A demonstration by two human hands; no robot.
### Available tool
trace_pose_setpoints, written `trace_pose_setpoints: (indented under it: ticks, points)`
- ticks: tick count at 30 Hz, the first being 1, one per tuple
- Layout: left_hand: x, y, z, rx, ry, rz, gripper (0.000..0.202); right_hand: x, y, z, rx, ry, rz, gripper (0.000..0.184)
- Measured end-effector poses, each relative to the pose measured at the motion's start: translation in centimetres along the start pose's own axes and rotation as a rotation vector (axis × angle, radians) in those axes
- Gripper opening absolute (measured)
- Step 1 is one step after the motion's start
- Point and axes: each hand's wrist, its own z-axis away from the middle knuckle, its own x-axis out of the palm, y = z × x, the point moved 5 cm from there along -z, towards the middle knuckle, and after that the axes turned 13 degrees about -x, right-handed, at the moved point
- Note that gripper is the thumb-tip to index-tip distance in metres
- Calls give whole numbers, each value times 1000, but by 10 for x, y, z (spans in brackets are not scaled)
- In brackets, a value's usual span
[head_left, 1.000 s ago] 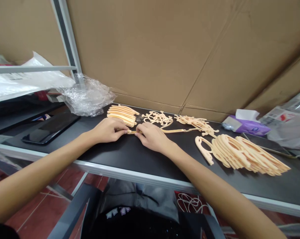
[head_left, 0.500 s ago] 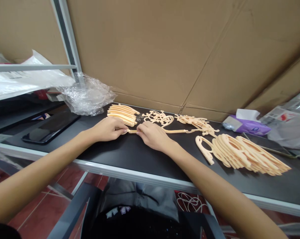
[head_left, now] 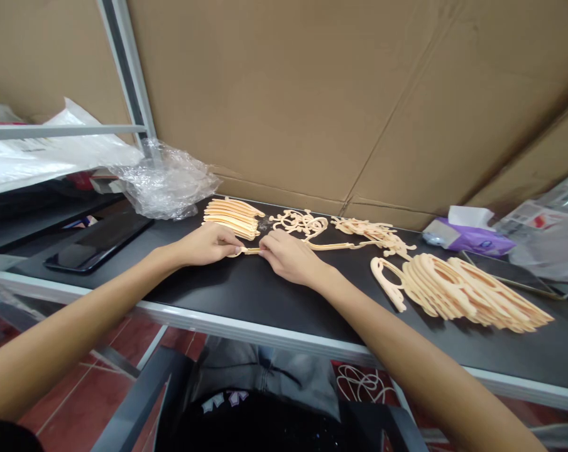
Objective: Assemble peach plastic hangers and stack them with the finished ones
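Observation:
A beige plastic hanger (head_left: pixel 331 247) lies stretched out low over the black tabletop, its long bar crossing in front of me. My left hand (head_left: pixel 212 243) pinches its left end, where a small curved tip shows at the fingertips. Fingers of my right hand (head_left: pixel 288 256) are closed on the bar a short way to the right; the palm hides part of it. Just behind my left hand sits a neat stack of beige hanger arms (head_left: pixel 230 216). Loose beige hooks (head_left: pixel 298 221) lie tangled behind my right hand.
More beige pieces (head_left: pixel 373 232) are heaped farther right. A pile of folded hangers (head_left: pixel 467 289) covers the right side. A black phone-like slab (head_left: pixel 98 242), crumpled clear plastic (head_left: pixel 168 182) and a purple tissue pack (head_left: pixel 477 238) stand around. Cardboard (head_left: pixel 284 94) walls the back.
My left hand has shifted very slightly left and more of the hanger's curved tip shows beside its fingers. My right hand keeps its grip; the piles are unchanged.

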Motion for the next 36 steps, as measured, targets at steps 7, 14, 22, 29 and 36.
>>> trace_pose_setpoints:
  ticks: [7, 14, 22, 29, 36]
  points:
    - [1, -3, -1, -17, -65, 28, 29, -2, -1, 0, 9, -30, 25, 19]
    - [1, -2, -1, 22, 2, -7, 23, -2, -2, -2, 8, -28, -1, 18]
    - [-2, 3, 3, 80, 68, -184, 25, -3, 1, -1, 41, -23, -31, 16]
    - [0, 5, 4, 74, 49, -209, 27, -1, 0, 0, 9, 14, -29, 15]
    - [1, 6, 3, 73, 57, -223, 27, -1, 0, -2, 21, 68, -76, 23]
